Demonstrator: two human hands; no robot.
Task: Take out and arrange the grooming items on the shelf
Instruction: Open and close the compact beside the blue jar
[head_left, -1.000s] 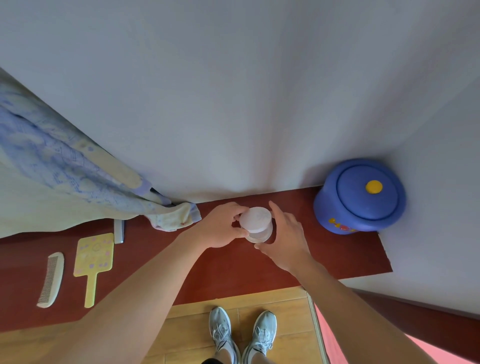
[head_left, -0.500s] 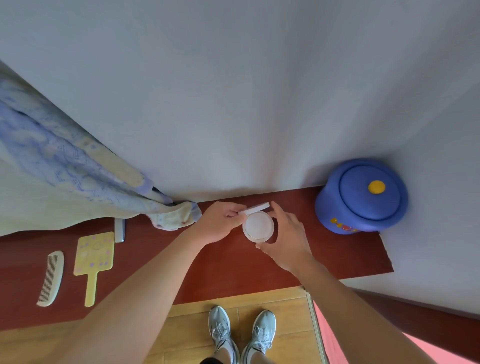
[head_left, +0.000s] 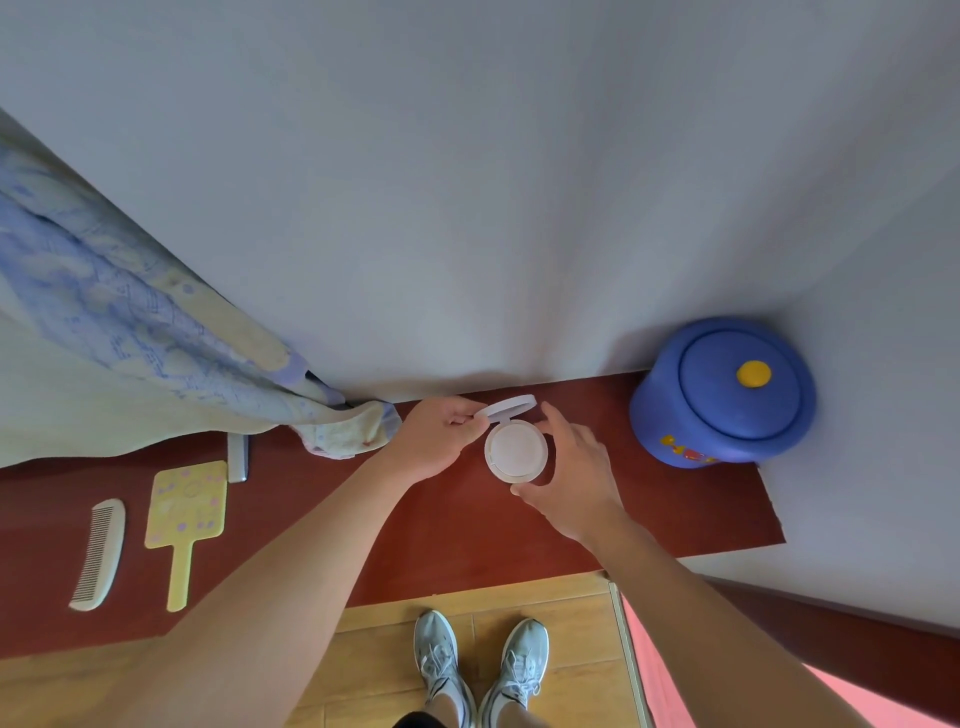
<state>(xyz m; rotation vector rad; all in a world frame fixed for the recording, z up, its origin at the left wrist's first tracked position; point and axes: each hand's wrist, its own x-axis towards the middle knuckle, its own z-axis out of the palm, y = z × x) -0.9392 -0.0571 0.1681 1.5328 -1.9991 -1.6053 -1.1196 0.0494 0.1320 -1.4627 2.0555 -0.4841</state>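
Note:
A small round white jar stands on the dark red shelf near the wall. My right hand curls round the jar from the right and front. My left hand pinches the jar's white lid, tilted up just behind the jar's mouth. At the shelf's left end lie a cream comb and a yellow hand mirror, side by side. A small grey item lies behind the mirror, partly under the cloth.
A blue lidded pot with a yellow knob stands in the right corner of the shelf. A blue-and-cream patterned cloth hangs from the left and drapes onto the shelf. Below are a wooden floor and my shoes.
The lid was on the jar a second ago. My left hand has lifted it off and tilted it back toward the wall, while my right hand kept hold of the jar.

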